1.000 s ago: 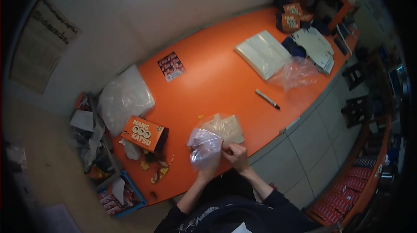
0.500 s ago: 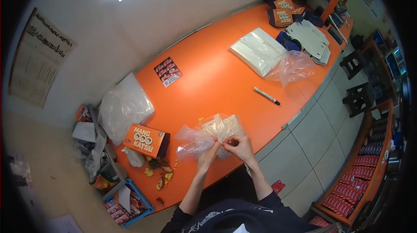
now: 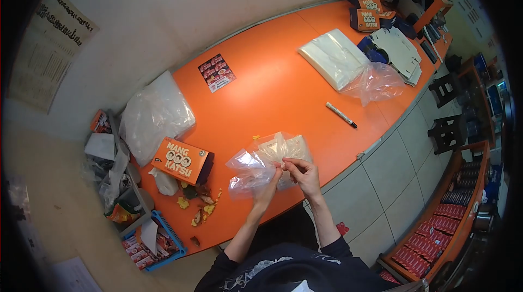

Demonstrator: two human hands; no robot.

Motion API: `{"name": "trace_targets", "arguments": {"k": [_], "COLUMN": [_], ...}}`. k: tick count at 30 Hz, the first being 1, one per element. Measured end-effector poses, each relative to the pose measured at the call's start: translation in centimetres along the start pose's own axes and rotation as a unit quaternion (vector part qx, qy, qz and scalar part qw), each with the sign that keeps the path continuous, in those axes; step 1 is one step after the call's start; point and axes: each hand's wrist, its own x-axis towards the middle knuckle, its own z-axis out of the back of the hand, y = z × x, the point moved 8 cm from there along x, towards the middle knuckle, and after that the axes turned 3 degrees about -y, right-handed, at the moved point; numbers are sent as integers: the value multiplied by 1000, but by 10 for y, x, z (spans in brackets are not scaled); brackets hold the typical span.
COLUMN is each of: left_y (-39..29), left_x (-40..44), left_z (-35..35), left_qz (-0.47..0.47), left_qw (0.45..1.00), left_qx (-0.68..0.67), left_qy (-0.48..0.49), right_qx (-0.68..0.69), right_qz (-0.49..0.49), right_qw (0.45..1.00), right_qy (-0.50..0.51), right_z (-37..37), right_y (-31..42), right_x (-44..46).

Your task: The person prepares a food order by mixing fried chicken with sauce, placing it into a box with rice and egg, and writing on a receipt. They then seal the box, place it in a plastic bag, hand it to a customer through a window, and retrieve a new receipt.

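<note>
A clear plastic bag (image 3: pixel 248 161) with pale, cream-coloured contents lies on the orange table near its front edge. Its gathered neck is pinched between the fingers of my left hand (image 3: pixel 270 184), and the loose bag top fans out to the left. Close against it, my right hand (image 3: pixel 306 178) is closed with thumb and fingertips at the same gathered part. Whether anything small sits between the fingertips is hidden. An orange "Mang Katsu" box (image 3: pixel 182 161) stands left of my hands, with yellow and brown scraps (image 3: pixel 204 207) in front of it.
A wrapped white pack (image 3: pixel 158 115) lies at the left by grey bins (image 3: pixel 136 205) and a blue basket (image 3: pixel 177 237). To the right are a marker (image 3: pixel 341 115), a stack of clear bags (image 3: pixel 335 58) and white sheets (image 3: pixel 397 52). A shelf of red packets (image 3: pixel 436 232) stands beyond the table.
The camera view has shifted slightly. Both hands stay at the bag's neck; the right fingers have curled and turned over it, the earlier round gap between thumb and finger now closed.
</note>
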Motion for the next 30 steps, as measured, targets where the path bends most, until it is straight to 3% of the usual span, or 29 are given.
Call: {"name": "trace_targets", "arguments": {"k": [10, 14, 17, 19, 20, 21, 22, 24, 25, 26, 27, 28, 29, 30], "left_y": [17, 17, 17, 32, 23, 15, 8, 19, 21, 24, 14, 0, -13, -27], "left_x": [9, 9, 6, 9, 5, 0, -8, -21, -22, -25, -19, -7, -2, 4], "left_z": [-1, 0, 0, -3, -8, -13, -17, -26, -20, -13, -3, 1, -2, -7], "left_qz": [-28, -48, -51, -133, -209, -305, -394, -446, -412, -376, -321, -274, -272, -287], "left_qw": [999, 999, 997, 991, 959, 861, 741, 463, 456, 446, 692, 834, 852, 849], "left_qx": [-16, -24, 57, -14, 181, 403, 543, 765, 786, 807, 643, 475, 441, 434], "left_qy": [9, -5, 5, 29, 58, 48, 18, -39, -68, -95, -60, -57, -75, -94], "right_qx": [-55, -222, -356, -363, -365, -374, -359, -328, -191, -137, -80, -66, 69, 142], "right_qz": [15, 109, 195, 169, 158, 124, 76, -23, -132, -201, -263, -132, -55, -64], "right_qw": [998, 969, 914, 916, 916, 913, 918, 915, 931, 921, 906, 903, 899, 924], "right_qy": [-19, -16, -9, 31, 51, 107, 148, 233, 282, 303, 322, 403, 430, 349], "right_z": [1, -6, -15, -14, -13, -13, -12, -12, -12, -8, -1, 1, 23, 51], "right_y": [6, 28, 53, 53, 54, 48, 40, 30, 32, 54, 86, 155, 195, 187], "right_x": [2, -1, -3, 6, 12, 19, 25, 30, 19, 11, 3, 5, 12, 27]}}
